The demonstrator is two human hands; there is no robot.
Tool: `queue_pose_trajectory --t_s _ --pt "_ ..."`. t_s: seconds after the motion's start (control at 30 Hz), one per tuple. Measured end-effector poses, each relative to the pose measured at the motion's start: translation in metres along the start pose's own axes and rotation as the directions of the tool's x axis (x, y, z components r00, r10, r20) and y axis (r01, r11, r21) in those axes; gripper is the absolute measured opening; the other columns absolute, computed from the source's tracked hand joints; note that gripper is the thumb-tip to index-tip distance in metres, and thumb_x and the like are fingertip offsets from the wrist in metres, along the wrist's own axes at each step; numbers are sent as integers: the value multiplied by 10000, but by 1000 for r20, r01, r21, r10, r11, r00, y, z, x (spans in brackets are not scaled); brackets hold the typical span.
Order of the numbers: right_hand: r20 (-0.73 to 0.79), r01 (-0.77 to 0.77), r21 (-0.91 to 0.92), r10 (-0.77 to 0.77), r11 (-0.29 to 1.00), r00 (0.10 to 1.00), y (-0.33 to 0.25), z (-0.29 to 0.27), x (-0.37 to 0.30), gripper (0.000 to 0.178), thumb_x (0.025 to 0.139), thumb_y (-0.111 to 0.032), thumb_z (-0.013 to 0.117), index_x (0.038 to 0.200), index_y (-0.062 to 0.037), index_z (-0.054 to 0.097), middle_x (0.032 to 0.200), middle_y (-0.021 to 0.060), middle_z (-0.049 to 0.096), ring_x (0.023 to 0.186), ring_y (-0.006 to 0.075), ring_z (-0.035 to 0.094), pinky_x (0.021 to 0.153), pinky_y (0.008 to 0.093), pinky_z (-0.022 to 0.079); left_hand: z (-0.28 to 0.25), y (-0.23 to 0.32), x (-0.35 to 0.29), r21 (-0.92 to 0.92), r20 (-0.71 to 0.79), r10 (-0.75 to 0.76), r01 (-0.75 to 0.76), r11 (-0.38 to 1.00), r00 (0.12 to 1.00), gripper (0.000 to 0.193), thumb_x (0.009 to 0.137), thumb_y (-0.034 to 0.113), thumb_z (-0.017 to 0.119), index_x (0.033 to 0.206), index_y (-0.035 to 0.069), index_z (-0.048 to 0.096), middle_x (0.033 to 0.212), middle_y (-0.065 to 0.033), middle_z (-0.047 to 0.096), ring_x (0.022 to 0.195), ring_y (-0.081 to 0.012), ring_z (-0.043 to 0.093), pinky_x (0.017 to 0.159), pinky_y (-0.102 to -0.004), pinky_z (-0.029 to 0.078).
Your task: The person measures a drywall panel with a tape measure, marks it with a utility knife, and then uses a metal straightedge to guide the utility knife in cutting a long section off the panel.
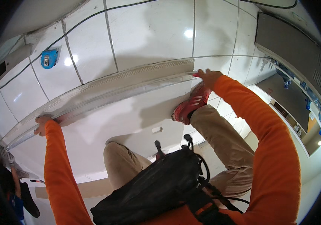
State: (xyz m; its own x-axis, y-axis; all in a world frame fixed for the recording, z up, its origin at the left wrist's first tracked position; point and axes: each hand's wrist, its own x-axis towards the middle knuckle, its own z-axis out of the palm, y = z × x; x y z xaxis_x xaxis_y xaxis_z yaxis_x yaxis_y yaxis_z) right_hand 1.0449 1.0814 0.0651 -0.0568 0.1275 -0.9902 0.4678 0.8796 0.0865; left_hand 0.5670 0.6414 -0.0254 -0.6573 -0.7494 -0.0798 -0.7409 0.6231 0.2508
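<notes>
A long, shiny metal straightedge lies across a large white board, beside a beige strip with a dotted edge. My left hand is closed around the straightedge towards its left part. At the right end, my right hand is pinched on a small red item, whose kind is too small to tell. One of my red shoes rests on the board's right part, and my other knee is bent over it.
A blue tape measure lies on white floor tiles beyond the board. A black cable curves across the tiles. Another person's hand is at the straightedge's far left end. A black bag hangs at my front. A grey cabinet stands right.
</notes>
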Motion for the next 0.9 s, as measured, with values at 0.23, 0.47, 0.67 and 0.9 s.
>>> queue_pose_trajectory --t_s 0.23,0.47,0.67,0.9 --pt "-97 -455 -58 449 889 888 117 15 -93 394 985 -172 421 1376 -131 386 1102 228 601 945 405 662 801 510 543 -9 11 -19 -128 116 -81 96 987 990 816 901 479 560 1493 66 181 1447 -220 326 1206 -437 512 914 -487 566" --pt "-372 438 503 -271 745 888 -148 -28 8 559 879 14 457 1398 -193 481 1283 160 608 1136 356 614 1012 381 473 -15 13 -3 135 125 -57 40 990 991 768 982 532 315 1553 89 57 1545 -220 248 1313 -409 445 1002 -504 495" --pt "-426 602 296 -461 742 778 -410 -156 7 485 843 -91 647 1276 -14 444 1170 265 602 996 396 665 830 455 554 -16 12 -7 160 85 -13 -1 987 996 748 979 530 315 1551 105 85 1541 -180 266 1331 -396 418 1033 -484 478" --pt "-282 561 271 -492 782 823 -357 -144 19 426 867 -85 601 1262 -33 450 1175 275 592 987 443 656 808 507 548 -14 11 -11 110 63 -30 23 994 998 798 941 538 392 1540 89 114 1505 -189 308 1251 -437 484 980 -518 509"
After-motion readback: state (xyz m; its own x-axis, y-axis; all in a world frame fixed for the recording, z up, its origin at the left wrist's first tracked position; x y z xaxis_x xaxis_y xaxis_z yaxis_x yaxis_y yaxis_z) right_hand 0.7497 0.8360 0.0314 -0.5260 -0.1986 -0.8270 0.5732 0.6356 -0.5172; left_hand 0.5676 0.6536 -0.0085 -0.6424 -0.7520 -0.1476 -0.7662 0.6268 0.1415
